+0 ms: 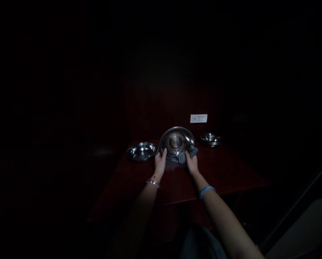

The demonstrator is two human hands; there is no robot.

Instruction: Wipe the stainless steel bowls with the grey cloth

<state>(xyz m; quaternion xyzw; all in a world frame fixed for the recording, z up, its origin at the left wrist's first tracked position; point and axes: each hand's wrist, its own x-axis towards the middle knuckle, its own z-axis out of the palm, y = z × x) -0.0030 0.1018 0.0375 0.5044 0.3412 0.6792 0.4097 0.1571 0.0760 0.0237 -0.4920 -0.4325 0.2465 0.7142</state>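
Note:
Tilted up on edge between my hands is a shiny metal plate (175, 141), its round face turned toward me. My left hand (160, 163) grips its lower left rim, thumb on the face. At the lower right, my right hand (192, 163) pinches a grey cloth (182, 157) against the rim, thumb on top. The fingers behind the plate are hidden. To the left of my left hand a wide metal bowl (142, 152) sits upright. Farther off to the right stands a smaller stack of metal bowls (211, 139).
The dark red table (177, 187) has its front edge close to me. A white wall socket (198, 118) is set in the dark red panel behind it. Deep shadow covers both sides. A pale surface (298, 226) shows at the lower right.

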